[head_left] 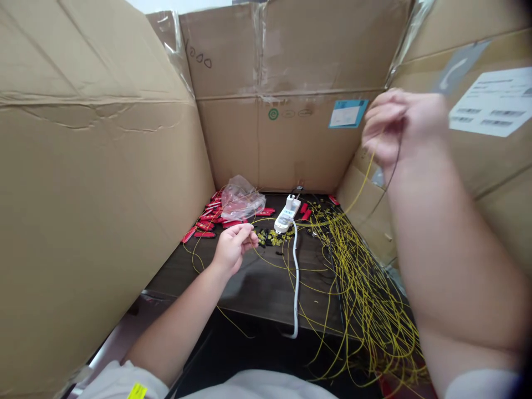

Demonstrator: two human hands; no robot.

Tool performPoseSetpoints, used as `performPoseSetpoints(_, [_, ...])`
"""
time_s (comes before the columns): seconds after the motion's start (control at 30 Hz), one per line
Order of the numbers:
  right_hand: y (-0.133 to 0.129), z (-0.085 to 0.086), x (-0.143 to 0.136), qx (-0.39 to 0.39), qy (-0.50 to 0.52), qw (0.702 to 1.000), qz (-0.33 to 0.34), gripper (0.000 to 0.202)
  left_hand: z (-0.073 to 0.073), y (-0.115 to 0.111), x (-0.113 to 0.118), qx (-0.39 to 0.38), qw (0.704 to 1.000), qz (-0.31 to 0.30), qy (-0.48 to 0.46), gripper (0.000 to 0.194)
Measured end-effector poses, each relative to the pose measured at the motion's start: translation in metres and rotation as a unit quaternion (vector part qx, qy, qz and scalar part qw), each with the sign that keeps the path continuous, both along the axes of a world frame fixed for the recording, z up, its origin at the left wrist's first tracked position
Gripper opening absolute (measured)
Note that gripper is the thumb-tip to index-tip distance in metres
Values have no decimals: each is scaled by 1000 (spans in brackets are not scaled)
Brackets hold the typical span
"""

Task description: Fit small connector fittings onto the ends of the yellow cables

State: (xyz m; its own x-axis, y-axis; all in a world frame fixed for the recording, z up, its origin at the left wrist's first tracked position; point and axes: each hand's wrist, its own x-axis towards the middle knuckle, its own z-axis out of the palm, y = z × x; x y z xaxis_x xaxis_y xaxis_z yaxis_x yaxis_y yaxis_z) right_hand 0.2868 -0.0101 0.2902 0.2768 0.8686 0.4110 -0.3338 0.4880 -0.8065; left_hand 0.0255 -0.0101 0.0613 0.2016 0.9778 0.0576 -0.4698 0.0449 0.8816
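Observation:
Raised at the upper right, my right hand [401, 124] is closed on a yellow wire [366, 180], which hangs down from its fingers; a dark strand also drops from this hand. My left hand [236, 244] pinches a thin yellow wire between thumb and forefinger, above the dark table [257, 288]. A large tangle of yellow wires [366, 277] spreads over the table's right side and past its front edge. Small yellow and black pieces [272, 238] lie just beyond my left hand.
Cardboard walls [299, 144] enclose the table at the back and both sides. Red pieces [204, 235] and a clear plastic bag [241, 199] lie at the back left. A white power strip [287, 214] sits mid-table, its white cable [296, 277] running over the front edge.

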Motion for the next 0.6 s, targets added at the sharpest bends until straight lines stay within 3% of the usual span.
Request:
performPoseSetpoints(0.07, [-10,-23,-26,-60,-54,992,101,28,11,-2,2,19,1000,-15,5,29])
performPoseSetpoints(0.13, [-14,-52,-49,-68,-228,968,77,11,23,-4,4,45,998,-27,29,28])
performPoseSetpoints(0.2, [-15,-83,-68,-58,-414,907,40,15,34,-6,5,73,995,-35,66,28])
performPoseSetpoints(0.3, [-16,-118,-87,-23,-545,837,41,25,42,-6,6,104,986,-54,115,29])
performPoseSetpoints(0.4, [-19,-135,-91,-13,-574,813,101,33,43,-4,7,106,985,-61,124,30])
performPoseSetpoints(0.5, [-19,-140,-87,-16,-598,789,141,32,40,-4,7,85,987,-65,121,29])
performPoseSetpoints(0.6, [-16,-143,-80,-33,-588,797,134,36,37,-5,6,68,987,-76,121,29])
